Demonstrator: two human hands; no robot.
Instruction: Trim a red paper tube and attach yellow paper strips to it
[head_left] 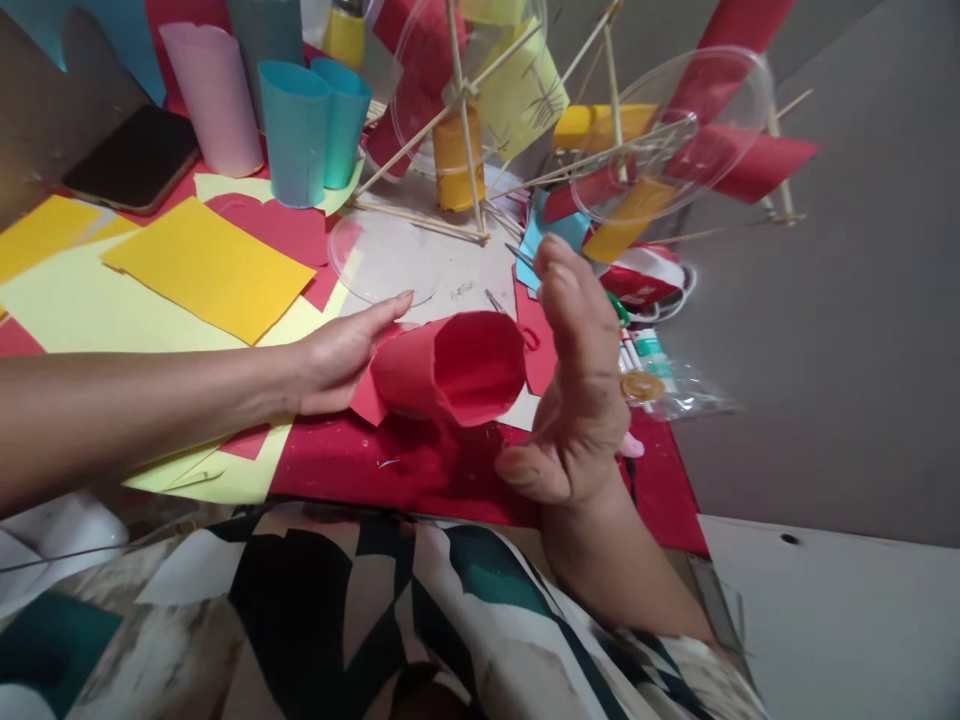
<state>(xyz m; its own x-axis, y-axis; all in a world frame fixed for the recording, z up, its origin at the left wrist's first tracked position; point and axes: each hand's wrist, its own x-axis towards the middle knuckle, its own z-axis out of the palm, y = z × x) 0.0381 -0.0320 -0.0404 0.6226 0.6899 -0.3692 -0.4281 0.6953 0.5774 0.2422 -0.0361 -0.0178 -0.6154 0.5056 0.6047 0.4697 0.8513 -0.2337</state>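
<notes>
Your left hand (341, 350) lies flat with the fingers stretched out, resting on the narrow end of the red paper roll (457, 365). It is not a fist. I cannot tell if your thumb pinches the paper underneath. The flat hand seems to be there to press the paper down, so the curl does not spring open.

Your right hand (581, 400) is up on its edge, just beside the wide mouth of the roll. The fingers are loose and a bit bent, and they hold nothing. It looks like a little wall that stops the roll from rolling off to the side, though it may not be touching the roll.

The roll lies on its side between your two hands, on the big dark red sheet (420, 465) near the table's front edge, close to your lap.

The other things sit farther back, out of the way of your hands. The yellow sheet (210, 265) lies flat to your left. Behind it stand the teal cups (296, 130) and the pink cup (217, 95), with a phone (135, 155) near them. The stick frame (465, 120) stands at the back, and a clear lid (675, 130) hangs on it with red and yellow paper. Another clear lid (386, 255) lies flat just past your left fingertips. The glue tubes (645, 350) lie to your right, near your open hand.
</notes>
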